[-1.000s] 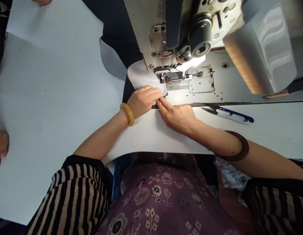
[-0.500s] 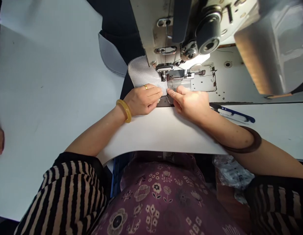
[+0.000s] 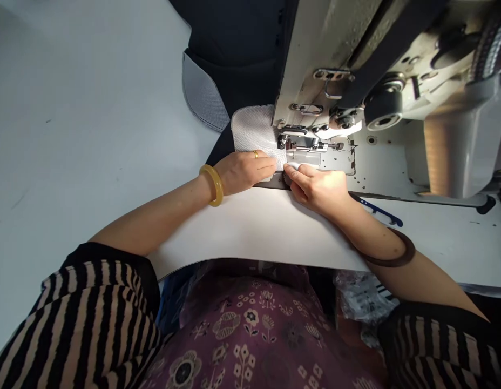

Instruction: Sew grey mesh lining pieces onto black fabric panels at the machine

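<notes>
A: What has been moved since the earliest frame?
B: The right hand (image 3: pixel 318 187) has been shifted from beside the left hand (image 3: pixel 244 172) to the right edge of the pale mesh piece (image 3: pixel 252 128). The whole view has also been swung.
A: How are the fingers set?
B: The left ones are laid narrowly together over the mesh's near edge. On the right, the index finger (image 3: pixel 291 172) is extended to the mesh's edge and the rest are curled. Whether cloth is pinched beneath either cannot be told.
A: Why so?
B: The mesh is probably being pressed flat and guided, since its right side is placed at the presser foot (image 3: pixel 282 141), with the edge guide (image 3: pixel 315 145) just right.
A: And around?
B: Nearest, thread snips (image 3: pixel 380 210) are partly hidden by the right forearm (image 3: pixel 364 229). Farther left, a grey piece (image 3: pixel 202 89) is seen beside dark cloth (image 3: pixel 242 46). The mesh's far right corner is blocked from sight by the machine head (image 3: pixel 305 65).
</notes>
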A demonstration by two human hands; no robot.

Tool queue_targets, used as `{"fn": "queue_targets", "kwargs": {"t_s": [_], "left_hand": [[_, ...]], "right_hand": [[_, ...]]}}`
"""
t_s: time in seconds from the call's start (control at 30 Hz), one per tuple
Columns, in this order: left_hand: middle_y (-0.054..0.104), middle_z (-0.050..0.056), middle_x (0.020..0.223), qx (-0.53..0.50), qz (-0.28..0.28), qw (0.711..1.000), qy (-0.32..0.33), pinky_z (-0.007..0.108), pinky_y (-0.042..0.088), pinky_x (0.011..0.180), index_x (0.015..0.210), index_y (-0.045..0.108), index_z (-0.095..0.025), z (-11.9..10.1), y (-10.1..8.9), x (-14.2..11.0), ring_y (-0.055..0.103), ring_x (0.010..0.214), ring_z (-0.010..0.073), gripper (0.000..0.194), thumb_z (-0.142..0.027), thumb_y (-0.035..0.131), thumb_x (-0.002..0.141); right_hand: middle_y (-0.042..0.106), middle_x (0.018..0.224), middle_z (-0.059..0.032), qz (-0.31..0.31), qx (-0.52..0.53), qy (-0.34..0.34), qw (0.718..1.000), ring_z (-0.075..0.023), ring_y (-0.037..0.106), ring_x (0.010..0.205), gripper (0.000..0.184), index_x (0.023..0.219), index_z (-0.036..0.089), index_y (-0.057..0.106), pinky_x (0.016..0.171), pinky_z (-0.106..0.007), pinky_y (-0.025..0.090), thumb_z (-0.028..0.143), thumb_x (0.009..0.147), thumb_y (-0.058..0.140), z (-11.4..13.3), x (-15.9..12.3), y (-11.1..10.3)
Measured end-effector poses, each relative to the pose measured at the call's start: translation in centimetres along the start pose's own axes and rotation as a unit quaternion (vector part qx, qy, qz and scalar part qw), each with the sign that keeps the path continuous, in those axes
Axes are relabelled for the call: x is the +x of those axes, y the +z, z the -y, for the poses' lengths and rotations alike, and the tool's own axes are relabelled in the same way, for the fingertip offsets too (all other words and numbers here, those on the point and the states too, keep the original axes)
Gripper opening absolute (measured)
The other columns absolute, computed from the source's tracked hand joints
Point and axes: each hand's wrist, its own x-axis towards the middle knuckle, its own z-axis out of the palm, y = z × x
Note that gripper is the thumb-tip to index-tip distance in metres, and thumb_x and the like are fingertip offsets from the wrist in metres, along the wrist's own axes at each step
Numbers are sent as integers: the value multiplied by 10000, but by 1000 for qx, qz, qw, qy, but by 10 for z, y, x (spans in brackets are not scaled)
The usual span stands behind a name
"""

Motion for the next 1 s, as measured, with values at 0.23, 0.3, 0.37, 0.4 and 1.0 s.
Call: {"fn": "queue_targets", "kwargs": {"t_s": [0.23,0.3,0.37,0.4,1.0], "left_hand": [[681,47,861,101,-41,994,14,277,436,623,877,640,-161,-3,-2,3,591,752,141,330,-98,333,979],[661,39,812,121,-52,991,20,279,401,581,840,635,-162,-5,-3,4,565,713,143,328,-97,344,975],[622,33,743,123,-59,990,19,282,376,561,816,633,-164,-7,-5,5,545,691,146,327,-102,352,972],[600,29,713,122,-60,991,13,285,366,556,829,637,-166,-8,-5,6,536,683,149,324,-99,352,969],[606,12,758,87,-92,991,41,294,468,658,884,590,-223,-2,2,9,495,755,148,323,-105,310,994]], "right_hand": [[721,969,-67,-9,21,20,1000,-150,570,675,509,1364,222,589,523,-293,166,356,967,300,-1,4,2],[725,976,-62,-25,48,28,998,-159,599,738,488,1325,237,622,535,-281,202,351,958,322,-1,6,4],[729,986,-60,-48,78,30,995,-167,619,812,465,1272,237,658,554,-274,234,335,949,338,-2,8,6],[730,978,-61,-58,90,27,994,-170,623,834,457,1249,229,672,559,-275,242,324,945,343,-3,9,7],[709,1163,-9,-8,149,15,989,-185,641,1002,457,1302,286,637,609,-291,285,238,910,409,-2,13,-5]]}}
